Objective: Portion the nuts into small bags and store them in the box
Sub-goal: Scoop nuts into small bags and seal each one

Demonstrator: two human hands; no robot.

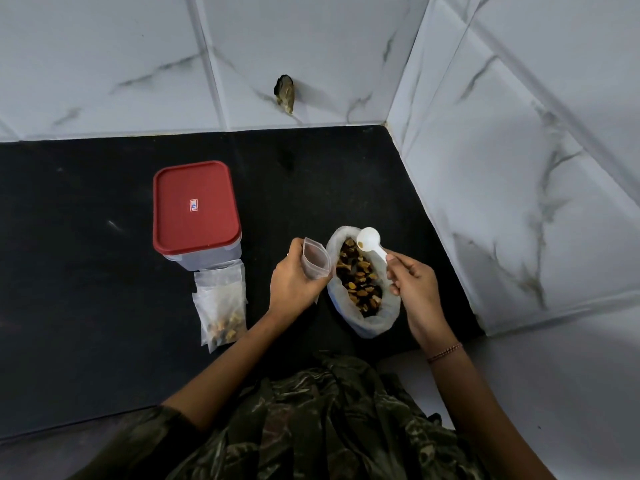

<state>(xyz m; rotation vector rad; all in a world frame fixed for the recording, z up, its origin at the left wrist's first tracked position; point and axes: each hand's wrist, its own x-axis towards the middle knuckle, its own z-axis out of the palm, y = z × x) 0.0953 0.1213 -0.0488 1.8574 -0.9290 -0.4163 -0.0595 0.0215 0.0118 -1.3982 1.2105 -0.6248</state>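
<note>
A large white bag [375, 320] full of mixed brown nuts [360, 280] lies open on the black counter. My right hand [414, 284] grips the handle of a white plastic scoop [369, 239], whose bowl hovers over the bag's far end with a small bit inside. My left hand [294, 277] holds a small clear zip bag [316, 259] upright, mouth open, just left of the large bag. A clear box with a red lid [195, 206] stands closed to the left. Small filled bags [221, 304] lie stacked in front of it.
The black counter [86, 271] ends at white marbled tile walls behind and to the right, forming a corner. A dark hole [285, 93] marks the back wall. My patterned clothing fills the near edge.
</note>
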